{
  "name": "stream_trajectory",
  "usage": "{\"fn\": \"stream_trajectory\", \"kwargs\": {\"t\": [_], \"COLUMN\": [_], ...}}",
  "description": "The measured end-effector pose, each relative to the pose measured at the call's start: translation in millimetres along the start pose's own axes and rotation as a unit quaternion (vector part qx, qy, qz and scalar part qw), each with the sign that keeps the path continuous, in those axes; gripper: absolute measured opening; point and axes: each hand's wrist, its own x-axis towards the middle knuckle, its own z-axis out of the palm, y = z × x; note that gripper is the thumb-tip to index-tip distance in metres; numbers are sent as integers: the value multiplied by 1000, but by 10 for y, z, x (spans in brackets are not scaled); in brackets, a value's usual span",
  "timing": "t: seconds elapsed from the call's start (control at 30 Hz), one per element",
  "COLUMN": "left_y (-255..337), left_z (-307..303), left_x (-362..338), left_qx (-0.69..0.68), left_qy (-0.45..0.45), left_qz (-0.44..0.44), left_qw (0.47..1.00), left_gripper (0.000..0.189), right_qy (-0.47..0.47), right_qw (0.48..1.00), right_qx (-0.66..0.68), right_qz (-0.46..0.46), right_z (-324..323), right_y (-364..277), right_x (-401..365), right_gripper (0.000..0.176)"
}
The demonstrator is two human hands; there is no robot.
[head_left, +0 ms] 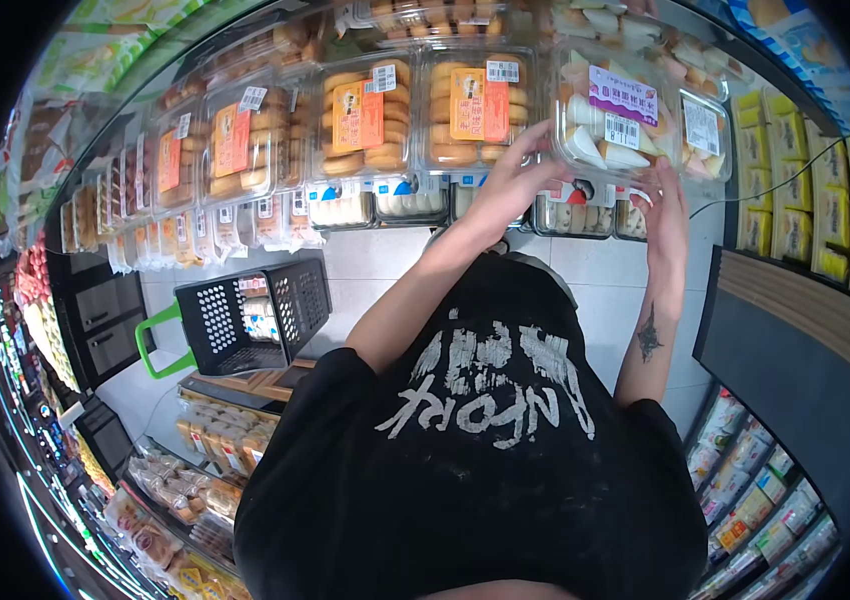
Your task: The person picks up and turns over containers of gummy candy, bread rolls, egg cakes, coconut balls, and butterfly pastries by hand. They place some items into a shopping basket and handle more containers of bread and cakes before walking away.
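Observation:
A clear plastic box of pastries (585, 142), with wedge-shaped white and pale pieces inside and a purple-and-white label, sits at the right end of the shelf display. My left hand (517, 190) grips its lower left edge, fingers partly hidden by the box. At its lower right corner my right hand (663, 205) has its fingertips closed on the edge. Behind and to the right is a similar box with a white label (701, 125). Left of my left hand stands a box of round golden cookies (475, 108) with an orange label.
More orange-labelled cookie boxes (365, 115) continue leftward. Below them is a lower row of packs (410, 198). A black shopping basket (207, 325) with a green handle and packages inside stands lower left. Yellow packs (795, 180) fill the right shelf, where a thin cable hangs.

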Motion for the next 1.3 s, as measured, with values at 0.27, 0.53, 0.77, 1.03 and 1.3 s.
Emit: {"fn": "stream_trajectory", "kwargs": {"t": [0.27,0.53,0.77,1.03,1.3], "left_y": [-682,-1857,-1850,-1869,-1590], "left_z": [-153,-465,-501,-704,-1504], "left_x": [-317,82,264,-259,-1896], "left_qx": [12,272,166,54,134], "left_qy": [-4,116,31,-88,-114], "left_qz": [-117,-295,-297,-335,-262], "left_qw": [993,908,940,937,949], "left_gripper": [28,102,96,76,80], "right_qy": [137,121,69,-19,-255], "right_qw": [988,947,935,946,936], "right_qx": [14,158,258,230,-19], "right_qz": [-68,252,235,228,243], "right_z": [-62,-461,-526,-427,-235], "right_y": [735,1896,2164,2149,2325], "right_x": [-439,-287,77,-427,-1823], "right_gripper": [48,60,47,55,85]}}
